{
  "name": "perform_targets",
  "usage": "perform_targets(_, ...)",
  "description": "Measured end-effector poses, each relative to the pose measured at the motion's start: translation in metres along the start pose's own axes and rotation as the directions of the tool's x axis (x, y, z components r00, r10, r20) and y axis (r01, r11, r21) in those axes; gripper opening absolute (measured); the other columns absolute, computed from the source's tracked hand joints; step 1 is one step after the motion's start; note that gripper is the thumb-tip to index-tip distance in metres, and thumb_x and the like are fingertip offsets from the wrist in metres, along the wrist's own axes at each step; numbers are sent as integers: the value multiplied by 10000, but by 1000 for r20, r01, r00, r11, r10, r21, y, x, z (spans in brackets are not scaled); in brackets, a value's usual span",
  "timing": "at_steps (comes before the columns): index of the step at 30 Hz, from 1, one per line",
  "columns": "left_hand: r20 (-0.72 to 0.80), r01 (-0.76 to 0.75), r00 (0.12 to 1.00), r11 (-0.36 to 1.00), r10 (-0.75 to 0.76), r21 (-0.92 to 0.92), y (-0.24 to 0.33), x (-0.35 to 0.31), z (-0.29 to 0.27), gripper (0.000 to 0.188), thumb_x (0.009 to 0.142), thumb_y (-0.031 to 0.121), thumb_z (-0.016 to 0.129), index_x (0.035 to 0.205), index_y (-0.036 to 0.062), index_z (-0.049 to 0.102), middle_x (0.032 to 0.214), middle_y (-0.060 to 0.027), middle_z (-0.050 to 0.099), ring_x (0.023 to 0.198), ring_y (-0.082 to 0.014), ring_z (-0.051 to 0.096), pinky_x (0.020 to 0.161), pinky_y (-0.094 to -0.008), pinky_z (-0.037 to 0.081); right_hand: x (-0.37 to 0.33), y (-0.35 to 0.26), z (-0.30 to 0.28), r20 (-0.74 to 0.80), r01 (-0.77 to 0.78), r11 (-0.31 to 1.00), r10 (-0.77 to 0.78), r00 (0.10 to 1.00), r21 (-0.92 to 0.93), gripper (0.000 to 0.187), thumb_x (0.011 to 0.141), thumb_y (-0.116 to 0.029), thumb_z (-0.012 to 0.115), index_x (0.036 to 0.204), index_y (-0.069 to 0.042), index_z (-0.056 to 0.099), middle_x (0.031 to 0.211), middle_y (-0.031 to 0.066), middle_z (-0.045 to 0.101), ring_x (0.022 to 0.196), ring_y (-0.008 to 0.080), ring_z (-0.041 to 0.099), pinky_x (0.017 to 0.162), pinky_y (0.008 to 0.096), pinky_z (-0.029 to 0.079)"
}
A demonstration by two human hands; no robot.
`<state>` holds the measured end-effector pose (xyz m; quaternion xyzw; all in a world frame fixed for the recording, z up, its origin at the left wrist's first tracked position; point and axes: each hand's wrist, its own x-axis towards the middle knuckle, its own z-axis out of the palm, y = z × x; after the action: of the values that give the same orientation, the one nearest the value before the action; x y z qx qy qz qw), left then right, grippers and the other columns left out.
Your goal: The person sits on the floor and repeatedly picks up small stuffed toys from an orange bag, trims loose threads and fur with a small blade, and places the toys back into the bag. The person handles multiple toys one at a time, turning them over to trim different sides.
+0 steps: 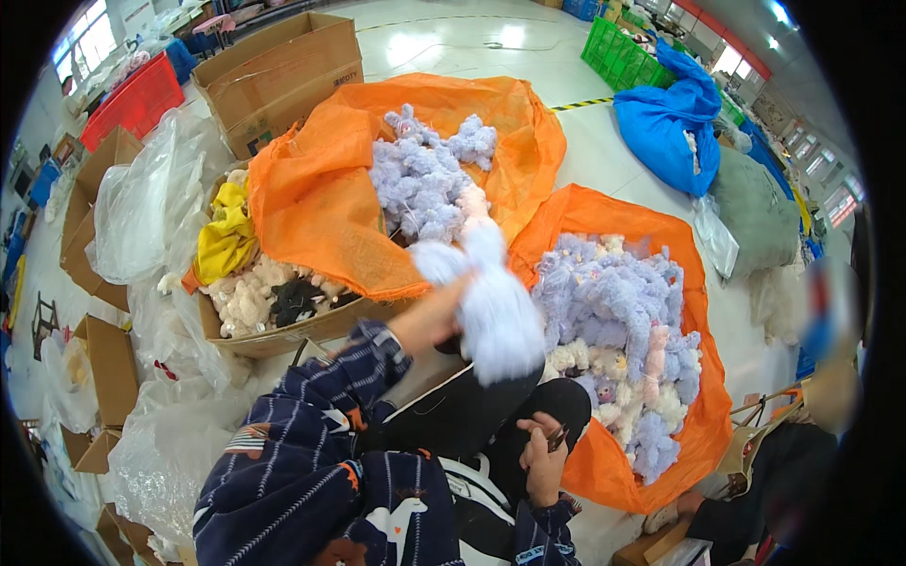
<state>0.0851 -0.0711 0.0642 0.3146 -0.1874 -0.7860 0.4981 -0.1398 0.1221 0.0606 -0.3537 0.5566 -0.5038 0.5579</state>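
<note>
My left hand grips a fluffy lavender plush toy with long ear-like parts; it is blurred by motion, above my knees. Close to my right knee, my right hand is closed around a small dark tool, mostly hidden by the fingers. Ahead lies an orange woven sack, spread wide around a heap of lavender plush pieces. To the right, a second orange sack holds more lavender plush toys, with cream and pink ones among them.
A cardboard box with cream and black plush pieces and a yellow cloth stands at left. Clear plastic bags and a tall carton are beyond. A blue sack and green crate sit far right. A person's leg is at lower right.
</note>
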Motion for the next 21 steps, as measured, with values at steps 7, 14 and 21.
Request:
perform_targets(7, 50, -321, 944, 943, 326, -85, 28, 28, -54, 248, 926, 282, 520, 1043, 63, 530, 1005, -56, 600, 866, -156, 601, 737, -307, 518, 9, 5, -1, 1, -59, 998, 59, 998, 15, 204, 917, -133, 517, 1064, 6, 544, 879, 124, 632, 412, 26, 365, 378, 189, 345)
perform_targets(14, 139, -166, 984, 837, 109, 521, -67, -9, 2, 201, 926, 182, 521, 1033, 26, 591, 900, -32, 621, 778, -87, 580, 681, -214, 465, 34, -11, -31, -199, -48, 993, 26, 980, -107, 178, 921, -163, 524, 1027, -24, 555, 831, 64, 618, 403, 26, 338, 363, 185, 300)
perform_targets(21, 287, -420, 882, 347, 375, 838, -58, -5, 20, 149, 905, 82, 545, 1006, -12, 601, 872, -51, 635, 788, -78, 578, 699, -203, 454, 51, -15, -48, -192, -30, 975, 73, 979, 219, 176, 901, -140, 545, 1039, -37, 577, 841, 52, 621, 443, 25, 366, 406, 181, 300)
